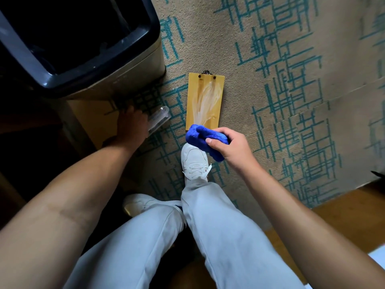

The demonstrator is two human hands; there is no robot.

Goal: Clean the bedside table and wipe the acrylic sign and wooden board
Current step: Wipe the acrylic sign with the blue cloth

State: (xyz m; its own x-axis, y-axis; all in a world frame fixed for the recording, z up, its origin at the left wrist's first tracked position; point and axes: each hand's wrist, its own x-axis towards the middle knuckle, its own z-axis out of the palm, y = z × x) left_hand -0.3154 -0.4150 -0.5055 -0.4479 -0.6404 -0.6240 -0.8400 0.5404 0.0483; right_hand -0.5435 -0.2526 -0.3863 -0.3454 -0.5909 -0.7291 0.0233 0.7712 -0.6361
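Two hands, two jobs: your right hand [233, 147] grips a bunched blue cloth [205, 138] at the near end of the wooden board [205, 101], which lies flat on the patterned carpet [291, 80], a pale wet streak running down its length. Your left hand [131, 126] reaches toward the clear acrylic sign [159, 119] beside the bin [83, 49]; its fingers touch or hold the sign's near end, though whether they have closed round it cannot be told from above. The board looks thin, stiff and light, so it will likely skate on the carpet under a firm wipe; pin one long edge or the end with the hanging ring [206, 71] before pressing. The acrylic is probably slick, scratch-prone and hard to see; take it by its edges, not its faces. The cloth is soft and will fold to fit either. Your white shoe [194, 161] stands just short of the board.
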